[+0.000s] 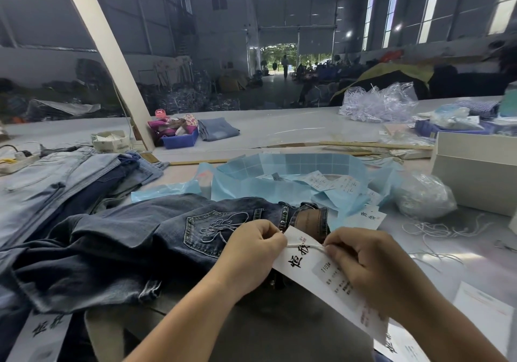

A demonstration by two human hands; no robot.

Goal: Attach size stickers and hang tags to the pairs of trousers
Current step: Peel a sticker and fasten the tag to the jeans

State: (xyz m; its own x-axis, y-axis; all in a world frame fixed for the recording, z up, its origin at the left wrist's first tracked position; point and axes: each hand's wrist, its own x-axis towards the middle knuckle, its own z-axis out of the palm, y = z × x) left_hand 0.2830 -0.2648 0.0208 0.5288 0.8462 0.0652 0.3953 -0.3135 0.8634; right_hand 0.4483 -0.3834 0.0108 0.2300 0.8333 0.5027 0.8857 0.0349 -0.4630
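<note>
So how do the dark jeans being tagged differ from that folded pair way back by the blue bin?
The dark jeans are deep indigo; the folded pair is pale, faded blue. The dark jeans sprawl rumpled under both hands, while the folded pair lies neatly stacked and untouched. The dark jeans show an embroidered back pocket; the folded pair shows none. Both are denim trousers.

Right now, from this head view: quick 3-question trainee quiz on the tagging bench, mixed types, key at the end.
1. True or false: the hang tag lies over the dark jeans.
2. What does the left hand pinch? A) white string B) scissors C) blue sheet
3. Fill in: the brown patch sits on the jeans' ____.

Key:
1. True.
2. A; the right hand pinches its other end.
3. Waistband.
</note>
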